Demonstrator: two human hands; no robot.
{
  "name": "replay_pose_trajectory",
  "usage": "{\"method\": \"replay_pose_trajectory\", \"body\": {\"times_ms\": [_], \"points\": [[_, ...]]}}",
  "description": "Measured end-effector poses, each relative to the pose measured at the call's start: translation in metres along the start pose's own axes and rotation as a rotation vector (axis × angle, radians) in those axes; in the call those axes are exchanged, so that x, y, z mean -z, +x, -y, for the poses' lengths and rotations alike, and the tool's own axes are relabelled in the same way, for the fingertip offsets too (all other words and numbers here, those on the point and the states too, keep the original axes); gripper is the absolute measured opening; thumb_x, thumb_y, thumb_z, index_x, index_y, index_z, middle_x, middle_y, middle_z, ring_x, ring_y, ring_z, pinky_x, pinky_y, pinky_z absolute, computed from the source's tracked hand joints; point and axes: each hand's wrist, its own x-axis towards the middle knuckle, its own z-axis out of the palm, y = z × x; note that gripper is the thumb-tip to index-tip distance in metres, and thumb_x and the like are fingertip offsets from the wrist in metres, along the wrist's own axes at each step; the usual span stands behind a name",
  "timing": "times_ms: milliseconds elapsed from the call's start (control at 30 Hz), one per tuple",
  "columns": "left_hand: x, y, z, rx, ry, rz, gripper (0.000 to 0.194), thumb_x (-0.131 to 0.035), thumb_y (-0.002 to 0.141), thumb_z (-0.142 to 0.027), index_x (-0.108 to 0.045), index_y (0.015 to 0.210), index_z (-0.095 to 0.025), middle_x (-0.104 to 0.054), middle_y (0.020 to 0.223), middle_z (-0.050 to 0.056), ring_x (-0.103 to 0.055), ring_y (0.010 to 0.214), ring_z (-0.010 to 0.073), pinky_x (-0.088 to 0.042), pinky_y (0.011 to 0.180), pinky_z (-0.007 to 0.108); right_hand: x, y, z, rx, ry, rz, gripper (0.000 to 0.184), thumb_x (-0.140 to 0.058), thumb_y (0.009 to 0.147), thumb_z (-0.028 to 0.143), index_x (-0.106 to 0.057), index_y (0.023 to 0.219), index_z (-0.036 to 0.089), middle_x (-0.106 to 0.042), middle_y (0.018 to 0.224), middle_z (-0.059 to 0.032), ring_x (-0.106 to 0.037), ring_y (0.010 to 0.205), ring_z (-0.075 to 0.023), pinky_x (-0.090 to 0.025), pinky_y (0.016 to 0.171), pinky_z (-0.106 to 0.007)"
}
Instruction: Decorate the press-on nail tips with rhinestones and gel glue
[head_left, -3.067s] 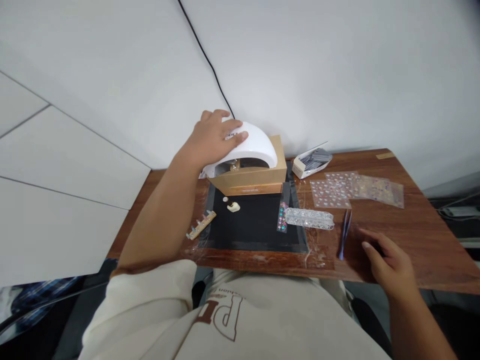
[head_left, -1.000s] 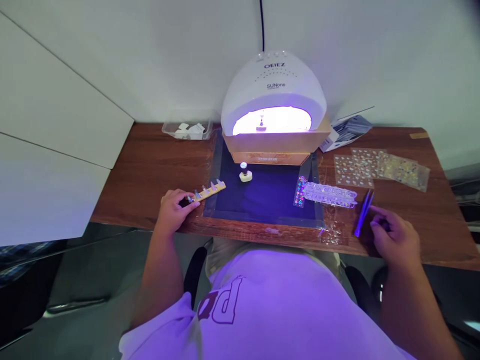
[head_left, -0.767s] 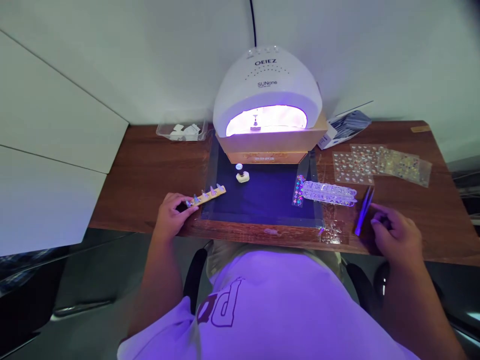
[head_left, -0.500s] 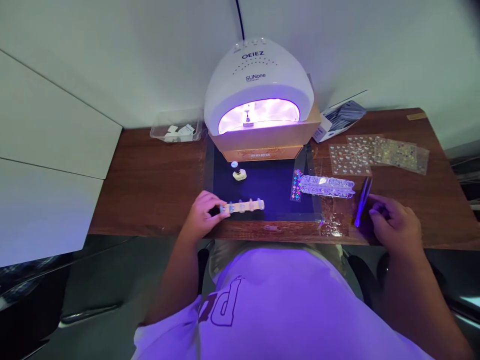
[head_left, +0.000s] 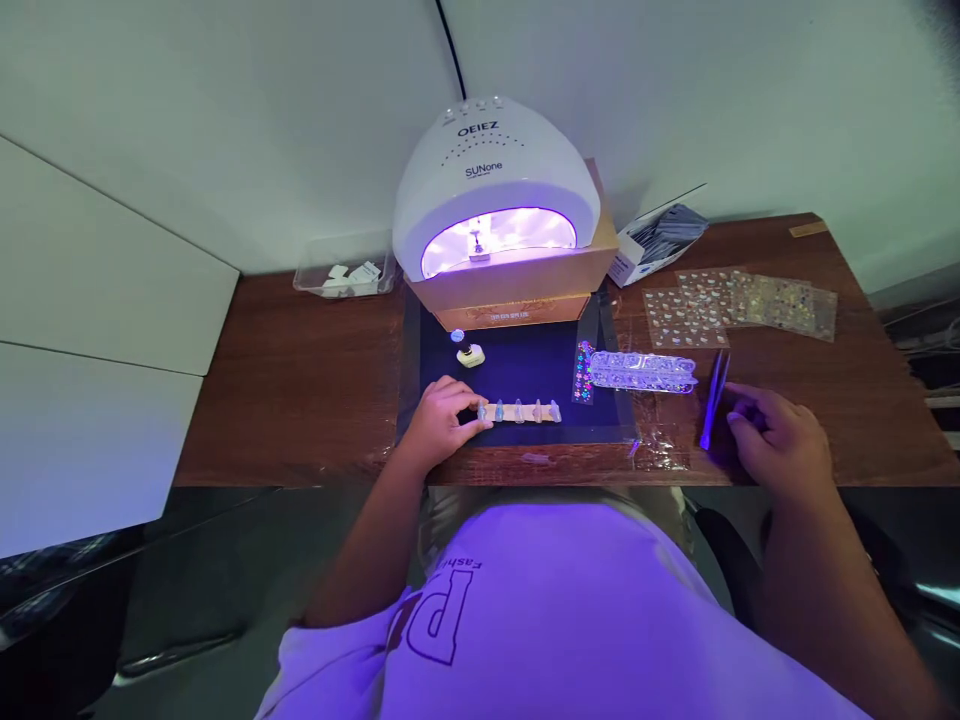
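Observation:
My left hand (head_left: 444, 418) pinches the left end of a narrow wooden strip (head_left: 528, 412) between thumb and fingers. Several pale blue, clear and pinkish false nails (head_left: 518, 411) sit across the strip in a row. Their finer decoration is too small to make out. My right hand (head_left: 780, 435) rests on the table at the right, fingers loosely bent, a gap between thumb and index finger. Just left of its fingertips lies a pair of tweezers (head_left: 715, 402), glowing blue-violet. A small bottle with a pale base (head_left: 470, 356) lies on the dark mat (head_left: 517, 365).
A lit white nail lamp (head_left: 495, 150) stands on a cardboard box (head_left: 517, 312), with a small stand inside. Right of the mat's middle are a clear rhinestone case (head_left: 643, 371), a star sticker strip (head_left: 583, 375) and sticker sheets (head_left: 686, 320). A clear tray (head_left: 345, 272) stands back left.
My left hand has shifted right with the strip, which now lies lower over the mat's front part. The view has moved slightly. My right hand and the tweezers stay as they were.

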Motion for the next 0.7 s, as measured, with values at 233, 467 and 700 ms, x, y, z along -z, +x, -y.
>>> {"method": "replay_pose_trajectory", "body": {"times_ms": [233, 467, 700], "points": [[0.002, -0.002, -0.002, 0.021, 0.058, 0.005, 0.021, -0.074, 0.083, -0.033, -0.074, 0.102, -0.023, -0.070, 0.095, 0.005, -0.057, 0.095, 0.0222, -0.046, 0.088, 0.040, 0.001, 0.001, 0.004, 0.122, -0.052, 0.027, 0.039, -0.048, 0.090, 0.026, -0.065, 0.124, 0.018, -0.070, 0.092, -0.0072, -0.064, 0.087, -0.0194, -0.041, 0.077, -0.032], [0.004, -0.003, -0.005, -0.005, 0.163, 0.003, 0.025, -0.069, 0.088, -0.040, -0.069, 0.100, -0.018, -0.066, 0.101, 0.005, -0.059, 0.099, 0.0197, -0.051, 0.092, 0.041, -0.005, 0.004, 0.010, 0.271, -0.101, 0.005, 0.036, -0.046, 0.090, 0.022, -0.070, 0.117, 0.023, -0.068, 0.091, -0.0067, -0.061, 0.085, -0.0200, -0.037, 0.073, -0.034], [0.002, -0.005, -0.001, -0.029, 0.215, 0.016, 0.033, -0.063, 0.093, -0.047, -0.065, 0.104, -0.016, -0.066, 0.107, 0.006, -0.062, 0.102, 0.0194, -0.054, 0.095, 0.043, -0.011, 0.006, 0.006, 0.305, -0.111, -0.019, 0.027, -0.048, 0.092, 0.024, -0.072, 0.104, 0.023, -0.069, 0.096, -0.0059, -0.061, 0.086, -0.0185, -0.037, 0.074, -0.033]]}}
